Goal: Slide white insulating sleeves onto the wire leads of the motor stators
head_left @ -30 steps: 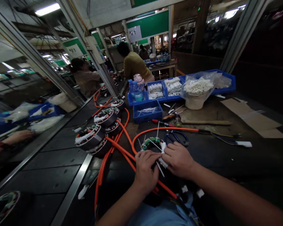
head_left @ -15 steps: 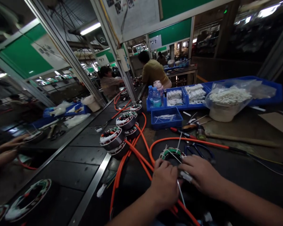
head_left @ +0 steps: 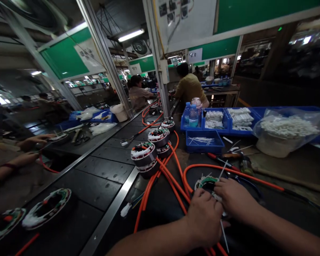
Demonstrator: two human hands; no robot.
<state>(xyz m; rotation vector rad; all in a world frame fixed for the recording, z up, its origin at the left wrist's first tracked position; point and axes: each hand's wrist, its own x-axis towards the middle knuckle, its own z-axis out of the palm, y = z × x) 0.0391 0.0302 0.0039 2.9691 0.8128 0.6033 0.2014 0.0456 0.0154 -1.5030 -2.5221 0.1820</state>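
A ring-shaped motor stator (head_left: 202,182) with green and white windings lies on the dark bench in front of me, its near side hidden by my hands. My left hand (head_left: 204,213) is closed over the near left rim, fingers curled. Against the near right rim, my right hand (head_left: 233,195) bends its fingers round the edge, and a small white piece shows between the hands. One thin white cable tie (head_left: 223,169) sticks up beside the right fingers. Another white strip (head_left: 224,237) hangs below the hands. My fingertips are mostly hidden.
Stacked stators (head_left: 143,156) with orange cables (head_left: 173,185) stand left of my hands. More stators (head_left: 48,209) lie on the slatted conveyor (head_left: 96,177). Behind are a blue tray (head_left: 204,145) of ties, pliers (head_left: 245,185), a hammer (head_left: 245,165) and a bagged tub (head_left: 273,145). A co-worker's hands (head_left: 29,151) work at left.
The view has turned left, so everything sits further right and the co-worker at left shows more. My hands have drawn closer together at the stator's near rim, covering more of the white piece.
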